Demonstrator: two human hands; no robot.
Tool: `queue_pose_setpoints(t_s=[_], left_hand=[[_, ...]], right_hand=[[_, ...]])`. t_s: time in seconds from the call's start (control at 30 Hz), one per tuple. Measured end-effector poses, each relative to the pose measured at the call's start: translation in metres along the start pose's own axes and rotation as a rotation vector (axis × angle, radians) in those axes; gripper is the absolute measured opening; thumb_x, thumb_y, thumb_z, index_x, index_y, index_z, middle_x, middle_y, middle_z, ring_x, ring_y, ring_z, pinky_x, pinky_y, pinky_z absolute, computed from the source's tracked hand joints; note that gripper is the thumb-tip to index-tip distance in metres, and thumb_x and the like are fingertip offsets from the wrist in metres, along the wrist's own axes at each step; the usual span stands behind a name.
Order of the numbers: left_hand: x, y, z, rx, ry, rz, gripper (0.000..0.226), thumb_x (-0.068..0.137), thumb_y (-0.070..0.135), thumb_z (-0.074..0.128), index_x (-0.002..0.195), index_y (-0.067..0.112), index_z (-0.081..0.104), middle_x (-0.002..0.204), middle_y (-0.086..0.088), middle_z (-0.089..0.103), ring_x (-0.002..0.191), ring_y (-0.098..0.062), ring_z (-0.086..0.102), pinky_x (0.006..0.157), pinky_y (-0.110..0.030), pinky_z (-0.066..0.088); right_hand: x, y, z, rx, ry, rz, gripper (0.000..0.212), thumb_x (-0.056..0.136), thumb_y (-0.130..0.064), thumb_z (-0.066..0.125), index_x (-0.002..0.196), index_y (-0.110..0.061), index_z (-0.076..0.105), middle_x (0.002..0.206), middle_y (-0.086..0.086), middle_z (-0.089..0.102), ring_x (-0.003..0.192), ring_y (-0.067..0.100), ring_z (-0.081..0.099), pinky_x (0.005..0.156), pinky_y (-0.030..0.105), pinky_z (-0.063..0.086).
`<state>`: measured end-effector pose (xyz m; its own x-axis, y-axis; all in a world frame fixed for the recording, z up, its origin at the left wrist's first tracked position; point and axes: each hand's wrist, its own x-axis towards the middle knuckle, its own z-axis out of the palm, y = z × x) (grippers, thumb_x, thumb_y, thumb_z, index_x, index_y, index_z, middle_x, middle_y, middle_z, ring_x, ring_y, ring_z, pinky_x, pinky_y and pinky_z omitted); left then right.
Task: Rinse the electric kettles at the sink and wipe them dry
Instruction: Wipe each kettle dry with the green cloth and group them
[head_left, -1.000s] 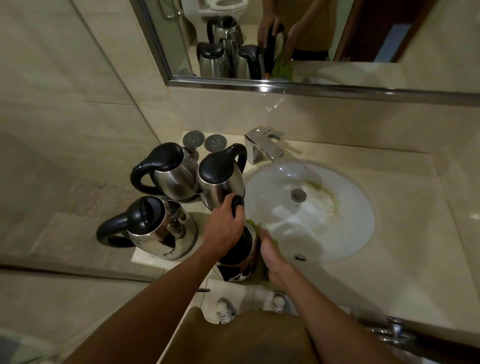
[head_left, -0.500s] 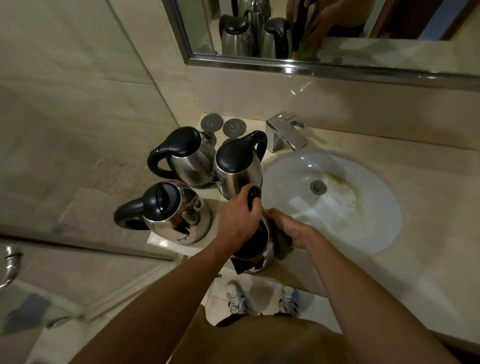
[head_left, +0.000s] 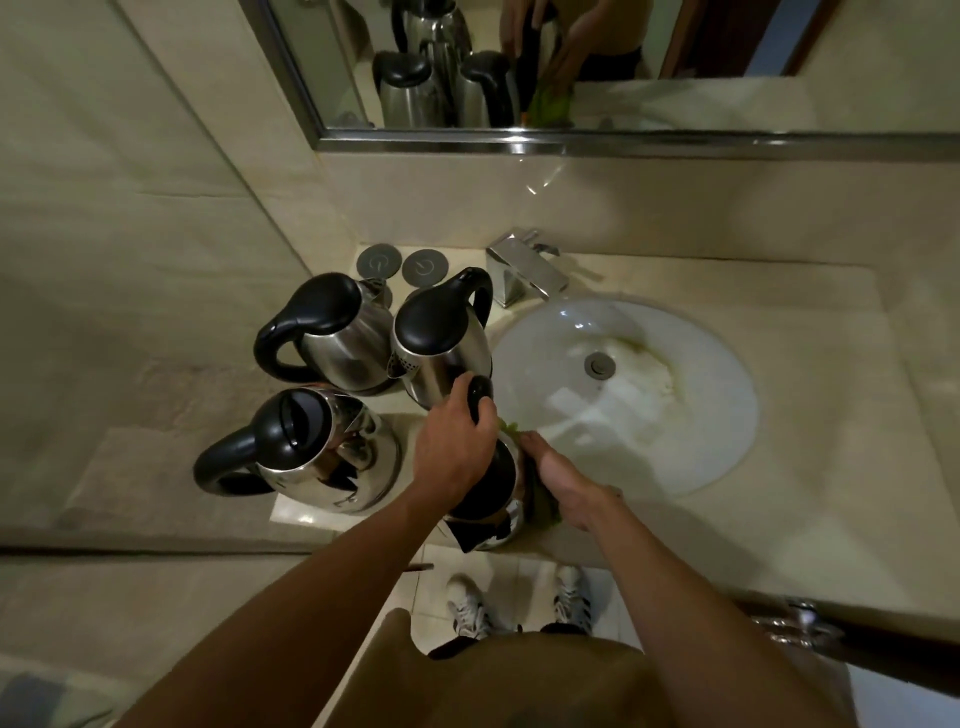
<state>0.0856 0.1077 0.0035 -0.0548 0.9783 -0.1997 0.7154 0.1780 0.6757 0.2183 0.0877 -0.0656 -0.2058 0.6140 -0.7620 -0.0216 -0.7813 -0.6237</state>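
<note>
Stainless steel and black plastic fill the left end of the beige stone worktop (head_left: 779, 519): three lidded electric kettles stand there, one at the back left (head_left: 332, 338), one just beside the basin (head_left: 441, 343), and one nearer the front with a mirror-bright body (head_left: 311, 452). A fourth steel kettle with a black handle (head_left: 488, 499) stands at the front edge, just left of the white oval sink (head_left: 649, 405). The left hand (head_left: 454, 447) is clenched round the top of its handle, steadying it upright. The right hand (head_left: 563, 480) presses a green cloth (head_left: 511, 427) against the kettle's right flank; only a scrap of the cloth shows above and below the fingers, and how far they curl round it I cannot tell.

Since a second ago the right hand has slid from the lower side of the body up and along the flank, while the left hand's hold on the handle and the three standing kettles have not altered. The view itself has shifted slightly, which is the head, not the worktop. That reads as a wiping stroke in progress, so this kettle is probably in its drying step. The chrome tap (head_left: 524, 270) shows no running water. Whether the other three are already rinsed cannot be judged from here.
</note>
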Motion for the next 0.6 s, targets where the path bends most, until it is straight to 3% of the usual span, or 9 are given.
queue_pose_setpoints(t_s=[0.2, 0.27, 0.4, 0.47, 0.5, 0.6], left_hand=[[0.0, -0.001, -0.001, -0.002, -0.034, -0.014, 0.046, 0.099, 0.037, 0.038, 0.144, 0.025, 0.035, 0.12, -0.006, 0.062, 0.097, -0.02, 0.06, 0.085, -0.038, 0.052], [0.0, -0.003, -0.001, 0.001, -0.027, -0.003, 0.044, 0.101, 0.034, 0.039, 0.142, 0.023, 0.037, 0.119, -0.006, 0.06, 0.093, -0.017, 0.055, 0.08, -0.033, 0.045], [-0.001, -0.004, -0.003, -0.024, -0.05, 0.005, 0.041, 0.101, 0.033, 0.039, 0.14, 0.022, 0.039, 0.113, -0.003, 0.058, 0.089, -0.015, 0.051, 0.078, -0.031, 0.039], [-0.001, -0.004, -0.003, -0.012, -0.052, 0.018, 0.042, 0.102, 0.032, 0.039, 0.142, 0.02, 0.039, 0.112, -0.004, 0.054, 0.09, -0.014, 0.047, 0.079, -0.031, 0.038], [-0.001, -0.004, -0.004, -0.006, -0.05, 0.019, 0.042, 0.102, 0.032, 0.039, 0.142, 0.019, 0.039, 0.11, -0.003, 0.053, 0.091, -0.014, 0.046, 0.08, -0.031, 0.037], [0.0, -0.006, -0.004, 0.004, -0.053, 0.023, 0.041, 0.102, 0.031, 0.039, 0.141, 0.019, 0.04, 0.106, -0.002, 0.051, 0.089, -0.016, 0.046, 0.079, -0.032, 0.036]], right_hand=[[-0.013, 0.045, 0.02, 0.352, 0.106, 0.008, 0.058, 0.096, -0.069, 0.034, 0.127, -0.028, 0.062, 0.124, 0.009, 0.068, 0.114, 0.026, 0.064, 0.105, 0.049, 0.048], [-0.018, 0.053, 0.029, 0.435, 0.137, 0.001, 0.061, 0.094, -0.072, 0.033, 0.128, -0.03, 0.062, 0.119, 0.005, 0.071, 0.113, 0.024, 0.065, 0.104, 0.048, 0.048], [-0.025, 0.063, 0.044, 0.57, 0.202, -0.038, 0.058, 0.1, -0.065, 0.027, 0.119, -0.028, 0.067, 0.108, 0.002, 0.075, 0.1, 0.018, 0.068, 0.084, 0.035, 0.054], [-0.028, 0.072, 0.053, 0.638, 0.233, -0.054, 0.057, 0.1, -0.065, 0.027, 0.103, -0.028, 0.071, 0.101, 0.002, 0.075, 0.096, 0.017, 0.066, 0.092, 0.038, 0.05], [-0.029, 0.076, 0.058, 0.672, 0.249, -0.069, 0.056, 0.1, -0.063, 0.028, 0.104, -0.028, 0.071, 0.105, 0.002, 0.074, 0.098, 0.017, 0.065, 0.097, 0.04, 0.049], [-0.028, 0.084, 0.072, 0.759, 0.28, -0.107, 0.057, 0.1, -0.062, 0.03, 0.132, -0.026, 0.061, 0.119, 0.004, 0.072, 0.112, 0.02, 0.064, 0.097, 0.04, 0.051]])
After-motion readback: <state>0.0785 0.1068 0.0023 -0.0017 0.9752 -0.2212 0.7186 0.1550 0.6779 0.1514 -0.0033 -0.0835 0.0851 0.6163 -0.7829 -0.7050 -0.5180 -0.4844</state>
